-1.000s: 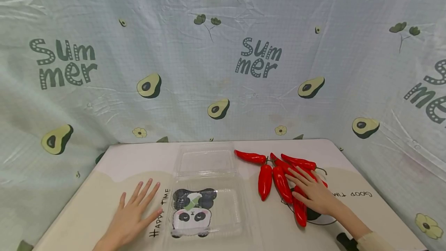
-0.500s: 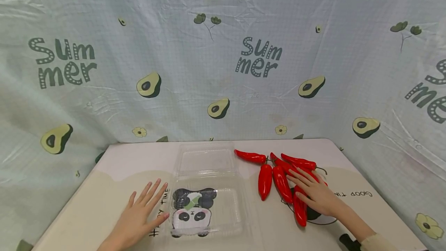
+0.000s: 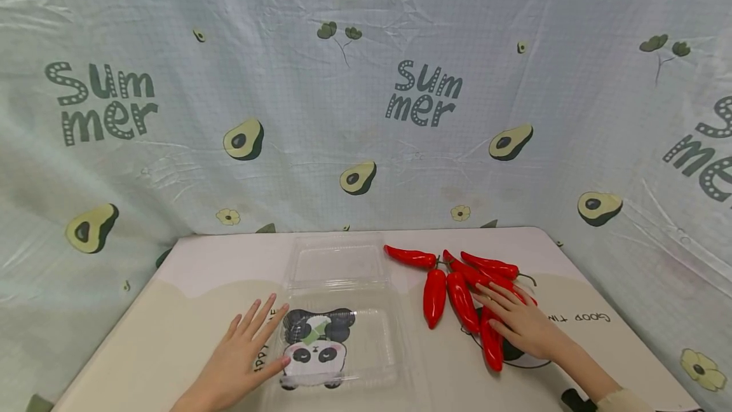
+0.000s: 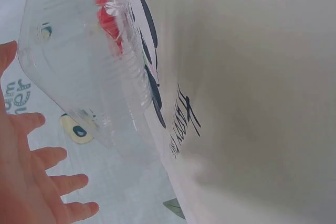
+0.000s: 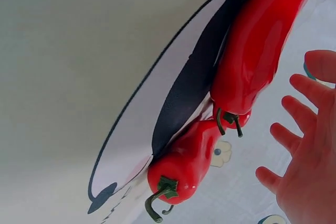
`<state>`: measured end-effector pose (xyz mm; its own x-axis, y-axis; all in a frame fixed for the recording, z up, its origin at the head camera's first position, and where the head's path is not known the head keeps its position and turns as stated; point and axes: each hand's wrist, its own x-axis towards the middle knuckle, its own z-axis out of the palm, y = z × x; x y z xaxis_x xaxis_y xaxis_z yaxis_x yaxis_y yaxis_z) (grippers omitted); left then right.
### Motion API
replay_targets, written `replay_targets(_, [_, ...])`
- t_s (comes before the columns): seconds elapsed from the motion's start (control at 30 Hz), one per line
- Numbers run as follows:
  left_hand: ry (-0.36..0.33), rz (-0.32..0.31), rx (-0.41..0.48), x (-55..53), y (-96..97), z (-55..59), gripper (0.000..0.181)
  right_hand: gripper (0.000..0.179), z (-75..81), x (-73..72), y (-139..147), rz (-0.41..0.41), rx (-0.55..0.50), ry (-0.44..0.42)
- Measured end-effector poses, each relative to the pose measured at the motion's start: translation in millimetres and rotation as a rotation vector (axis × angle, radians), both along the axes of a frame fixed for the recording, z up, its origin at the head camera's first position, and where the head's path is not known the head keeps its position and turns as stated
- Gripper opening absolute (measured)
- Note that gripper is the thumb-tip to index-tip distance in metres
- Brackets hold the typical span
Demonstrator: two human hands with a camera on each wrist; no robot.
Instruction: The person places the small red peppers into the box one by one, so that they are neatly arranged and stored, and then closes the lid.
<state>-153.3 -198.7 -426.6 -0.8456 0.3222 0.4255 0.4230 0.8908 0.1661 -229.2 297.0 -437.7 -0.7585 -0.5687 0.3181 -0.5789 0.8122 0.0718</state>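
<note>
A clear plastic clamshell box (image 3: 372,342) lies with its lid (image 3: 340,262) folded back on the table. My left hand (image 3: 237,358) hovers at the box's left side, fingers straight and spread, thumb overlapping the box's edge in the head view. In the left wrist view, the box's ribbed wall (image 4: 79,51) stands beyond that hand. To the right lie several red chili peppers (image 3: 434,297) with green stems. Over the right part of this pile is my right hand (image 3: 523,323), fingers spread and holding nothing. The right wrist view shows a gap between its fingers and a pepper (image 5: 252,51).
The light table mat (image 3: 189,310) carries a panda print (image 3: 316,358), seen through the box, and lettering. Behind the table hangs a pale curtain (image 3: 297,107) printed with avocados, and it continues along both sides.
My left hand has drifted right, from beside the lettering to the box's left edge. The right hand has shifted slightly right and down over the peppers. Box and peppers have stayed put.
</note>
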Motion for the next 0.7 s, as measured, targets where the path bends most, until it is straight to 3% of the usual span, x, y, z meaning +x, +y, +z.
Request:
replay_targets(0.23, [0.038, -0.018, -0.036, -1.0, 1.9, -1.6, 0.080, 0.049, -1.7, 2.3, 1.2, -0.001, 0.005, -0.005])
replay_targets(0.57, [-0.015, -0.019, -0.012, -3.4, 5.0, -5.9, 0.082, 0.048, -4.4, 5.9, 4.9, -0.035, -0.006, -0.083])
replay_targets(0.7, [-0.023, -0.022, -0.023, -2.6, 6.8, -8.9, 0.083, 0.046, -7.6, 6.7, 7.8, -0.023, 0.008, -0.046])
